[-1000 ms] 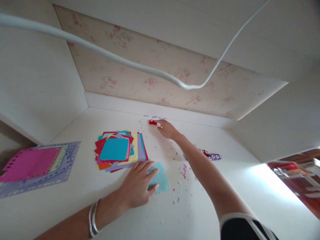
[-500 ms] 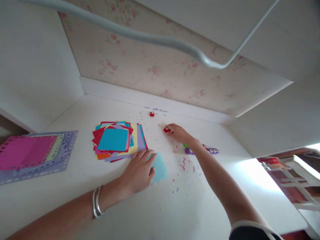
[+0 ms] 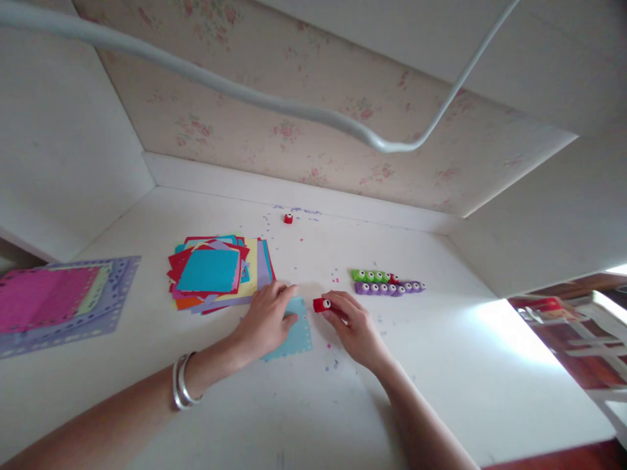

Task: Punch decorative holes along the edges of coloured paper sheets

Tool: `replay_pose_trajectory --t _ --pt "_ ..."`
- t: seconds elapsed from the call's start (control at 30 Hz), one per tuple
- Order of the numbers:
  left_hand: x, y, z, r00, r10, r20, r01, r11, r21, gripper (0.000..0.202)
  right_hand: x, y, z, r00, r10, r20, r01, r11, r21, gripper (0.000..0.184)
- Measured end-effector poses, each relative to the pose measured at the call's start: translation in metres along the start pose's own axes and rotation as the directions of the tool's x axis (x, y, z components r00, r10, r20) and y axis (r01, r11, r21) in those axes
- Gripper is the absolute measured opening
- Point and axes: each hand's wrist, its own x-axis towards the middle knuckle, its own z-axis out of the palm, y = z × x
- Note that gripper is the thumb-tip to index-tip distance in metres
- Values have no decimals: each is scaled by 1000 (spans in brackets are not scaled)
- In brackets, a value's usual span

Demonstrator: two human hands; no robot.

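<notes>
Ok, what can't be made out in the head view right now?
All in the head view:
Pale blue paper sheet: partly hidden under the left hand.
Small red block with a white eye: one end covered by the right hand.
Stacked coloured papers: mostly hidden by the bright blue square paper on top.
Bright pink paper sheet: cut off by the left edge.
Tiny lilac specks: too small to tell their shape.

The white surface [image 3: 235, 418] carries a coloured paper stack [image 3: 208, 271], hole-edged sheets [image 3: 49, 297], a pale blue sheet [image 3: 298, 333], a red block [image 3: 289, 219], eyed rows [image 3: 375, 288] (mostly green and purple) and scattered specks [image 3: 336, 363].
</notes>
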Motion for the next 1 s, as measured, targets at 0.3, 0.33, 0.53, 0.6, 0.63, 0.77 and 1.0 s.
replay_pose_trajectory --t 0.3,0.33,0.53,0.6,0.63,0.77,1.0 --pt "13 -5 -20 976 -94 198 162 919 -360 23 4 6 5 997 -75 -11 74 996 -56 22" --pt "15 -3 -23 970 -97 223 177 911 -372 25 4 7 6 997 -73 -17 72 996 -53 22" --pt "19 3 -36 941 -136 311 262 874 -409 31 4 11 7 999 -18 -28 17 1000 -16 24" --pt "19 3 -38 928 -146 344 286 869 -403 31 4 11 7 1000 -14 -26 13 1000 -6 23" --pt "19 3 -38 923 -149 355 294 868 -401 31 4 11 7 1000 -15 -24 15 1000 -1 22" --pt "19 3 -37 918 -151 367 307 856 -415 30 4 10 7 999 -29 -15 30 1000 5 22" --pt "19 2 -35 919 -150 363 306 854 -421 30 6 8 9 999 -43 -22 42 999 -6 21"
